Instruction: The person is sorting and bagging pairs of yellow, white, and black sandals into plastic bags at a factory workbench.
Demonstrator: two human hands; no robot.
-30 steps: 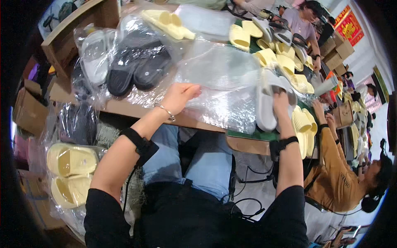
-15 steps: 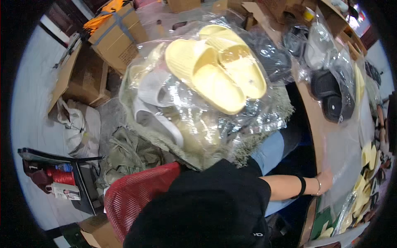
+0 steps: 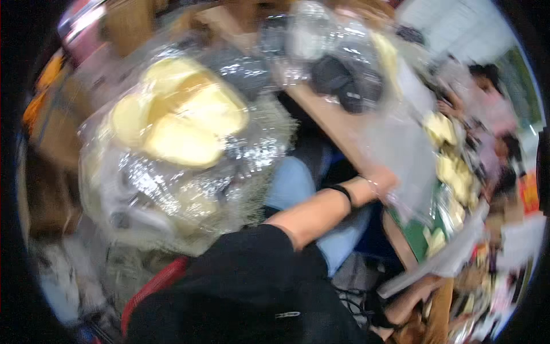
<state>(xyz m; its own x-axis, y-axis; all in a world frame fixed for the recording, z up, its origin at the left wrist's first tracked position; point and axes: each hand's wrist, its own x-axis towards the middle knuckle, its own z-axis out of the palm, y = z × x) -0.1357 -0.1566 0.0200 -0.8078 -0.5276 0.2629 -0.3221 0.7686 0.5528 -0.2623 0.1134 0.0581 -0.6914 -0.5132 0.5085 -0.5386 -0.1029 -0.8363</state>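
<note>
One hand [image 3: 385, 182], the left, touches clear plastic [image 3: 398, 146] on the table [image 3: 329, 123].

Can count two yellow slippers [image 3: 186, 137] on the pile, two black slippers [image 3: 361, 94] and at least one whitish slipper [image 3: 311, 34] bagged on one desk [image 3: 329, 123], one black armband [image 3: 344, 194], one red chair [image 3: 150, 286]; cannot number the blurred yellow slippers beyond [image 3: 455, 172].

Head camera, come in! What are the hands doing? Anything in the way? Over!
Left hand at clear plastic on table, grip too blurred to tell. Right hand unclear. Bagged black slippers farther up, apart from left hand.
</note>
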